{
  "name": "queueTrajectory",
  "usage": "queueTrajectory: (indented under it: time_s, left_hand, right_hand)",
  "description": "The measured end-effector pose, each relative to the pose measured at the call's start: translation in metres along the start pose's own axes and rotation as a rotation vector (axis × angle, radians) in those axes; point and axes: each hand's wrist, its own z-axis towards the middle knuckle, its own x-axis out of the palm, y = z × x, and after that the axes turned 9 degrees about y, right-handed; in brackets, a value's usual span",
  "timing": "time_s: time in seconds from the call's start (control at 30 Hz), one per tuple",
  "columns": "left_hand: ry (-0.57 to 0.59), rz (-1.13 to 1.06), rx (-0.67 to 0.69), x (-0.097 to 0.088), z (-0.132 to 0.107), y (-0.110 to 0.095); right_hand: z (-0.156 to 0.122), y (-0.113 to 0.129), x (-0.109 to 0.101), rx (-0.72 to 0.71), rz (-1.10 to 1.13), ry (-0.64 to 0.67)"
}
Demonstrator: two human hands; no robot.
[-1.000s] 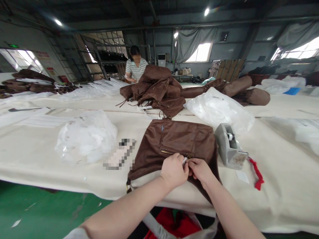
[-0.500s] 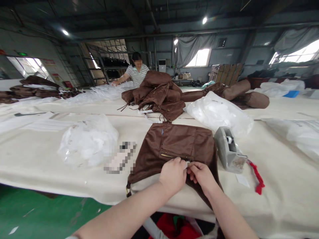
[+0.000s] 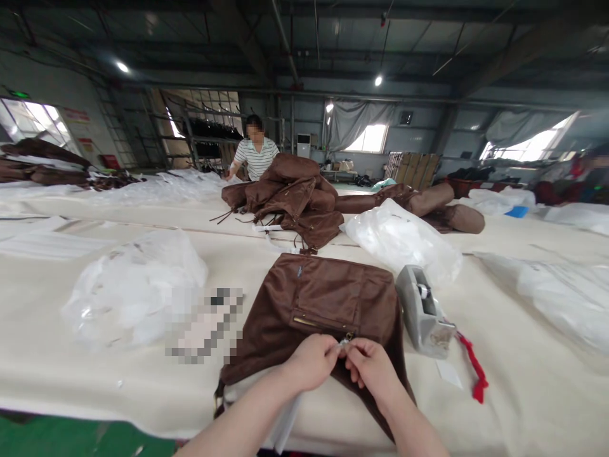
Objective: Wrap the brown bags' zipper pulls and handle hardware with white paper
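Note:
A brown bag (image 3: 328,292) lies flat on the cream-covered table (image 3: 518,355) in front of me, its front zipper (image 3: 316,325) showing. Over its lower front, both hands meet at a small white wrapping (image 3: 343,343) beside the zipper pull. My left hand (image 3: 311,362) is closed, with thumb and fingertips pinching the wrapping's left side. From the right, my right hand (image 3: 368,365) pinches it too, its other fingers curled. What exactly sits inside the wrapping is too small to tell.
Right of the bag stands a grey tape dispenser (image 3: 425,314) near a red cord (image 3: 472,368). To the left are a blurred phone (image 3: 207,327) and a crumpled plastic bag (image 3: 137,285). Brown bags (image 3: 290,197) are piled behind, with another person (image 3: 255,155) beyond them.
The view has tilted up and turned slightly right. Both hands have drawn a little toward me from the zipper pull, still pinching the white wrapping.

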Motion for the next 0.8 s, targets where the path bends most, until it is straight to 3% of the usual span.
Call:
queueTrajectory:
  time_s: [0.1, 0.27, 0.33, 0.4, 0.57, 0.7, 0.8]
  left_hand:
    - [-0.028, -0.026, -0.022, 0.002, 0.001, 0.002]
    - [-0.051, -0.026, -0.028, 0.003, 0.001, 0.003]
    - [-0.037, -0.034, -0.017, 0.002, 0.001, 0.004]
    - [-0.026, -0.041, -0.015, 0.002, 0.001, 0.004]
    - [-0.04, -0.033, -0.019, 0.003, 0.002, 0.006]
    - [-0.034, -0.039, -0.025, 0.003, 0.003, 0.007]
    - [-0.031, -0.043, -0.015, 0.003, 0.004, 0.007]
  right_hand:
    - [-0.012, 0.018, -0.028, -0.03, -0.203, -0.058]
    - [-0.035, 0.051, -0.126, -0.123, -0.632, -0.656]
    - [-0.037, 0.052, -0.161, -0.093, -0.707, -0.723]
    - [-0.035, 0.047, -0.181, -0.049, -0.675, -0.672]
    - [-0.033, 0.034, -0.18, -0.051, -0.446, -0.563]
    - [-0.051, 0.028, -0.17, -0.127, -0.366, -0.659]
    - [-0.063, 0.015, -0.166, -0.082, -0.369, -0.716]
